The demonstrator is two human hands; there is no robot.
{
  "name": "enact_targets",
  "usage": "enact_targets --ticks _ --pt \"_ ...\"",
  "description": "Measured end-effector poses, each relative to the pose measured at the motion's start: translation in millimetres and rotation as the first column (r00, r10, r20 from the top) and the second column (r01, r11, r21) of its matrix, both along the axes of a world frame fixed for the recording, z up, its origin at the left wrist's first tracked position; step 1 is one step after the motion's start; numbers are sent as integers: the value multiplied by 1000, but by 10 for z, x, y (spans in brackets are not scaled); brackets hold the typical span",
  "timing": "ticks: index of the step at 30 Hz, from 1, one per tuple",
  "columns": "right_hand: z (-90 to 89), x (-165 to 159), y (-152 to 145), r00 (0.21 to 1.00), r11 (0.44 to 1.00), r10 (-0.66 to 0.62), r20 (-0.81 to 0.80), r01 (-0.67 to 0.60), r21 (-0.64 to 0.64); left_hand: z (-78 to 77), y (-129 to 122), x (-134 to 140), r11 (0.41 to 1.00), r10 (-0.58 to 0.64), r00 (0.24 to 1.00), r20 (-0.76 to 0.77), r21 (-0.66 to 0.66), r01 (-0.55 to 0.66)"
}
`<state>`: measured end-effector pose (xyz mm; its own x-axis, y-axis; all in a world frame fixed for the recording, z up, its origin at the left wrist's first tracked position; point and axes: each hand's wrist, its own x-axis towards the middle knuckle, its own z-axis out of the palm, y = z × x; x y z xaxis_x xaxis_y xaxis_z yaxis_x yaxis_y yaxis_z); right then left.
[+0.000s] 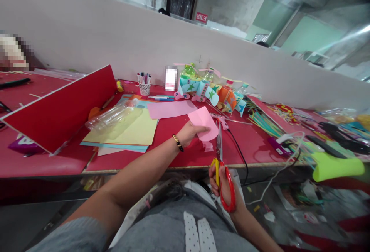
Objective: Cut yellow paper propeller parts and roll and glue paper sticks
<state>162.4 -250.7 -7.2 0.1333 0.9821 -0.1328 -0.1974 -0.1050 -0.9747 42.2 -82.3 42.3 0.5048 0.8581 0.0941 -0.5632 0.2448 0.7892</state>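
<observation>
Pink paper piece with a rounded lower edge point(204, 117): above the red tabletop point(260, 144), its right side turned toward the blades.
Left hand point(189, 133): pinches this piece at its left part, thumb on top and fingers beneath, presumably to leave the far edge free for the steel; a gold-and-black bead bracelet point(177, 143) circles the wrist.
Right hand point(224, 186): closed around the handles just in front of the table edge, a posture that seems to aim the points away from the body.
Steel scissors with red and yellow handles point(220, 149): blades directed forward, beside the paper (whether they touch it cannot be told).
Ragged pink scrap point(207, 146): just below the held piece; hanging or lying, unclear.
Pink glue gun with a black cable point(222, 121): behind the scissors, apparently within easy reach.
Yellow and blue paper sheets point(143, 128): stacked flat at left; a clear plastic bottle point(111, 117) lies on top, perhaps as a weight.
Plastic bottles dressed in star-patterned coloured paper point(212, 94): grouped near the pale partition point(130, 47), probably to keep them beyond the cutting.
</observation>
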Motion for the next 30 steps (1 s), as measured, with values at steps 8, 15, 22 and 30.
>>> enact_targets --ticks 8,15,22,30 --pt "59 26 -22 1000 997 13 -16 -14 -72 -51 88 -48 999 -48 995 -85 19 50" --pt "35 65 -25 1000 996 5 -17 -7 -90 -39 106 -71 997 -79 994 -76 10 80" --pt "-4 109 -57 999 995 33 6 -32 -99 -41 115 -89 996 -90 991 -96 6 91" --pt "10 216 14 974 995 -10 226 31 -92 -52 110 -82 996 -84 991 -108 -6 83"
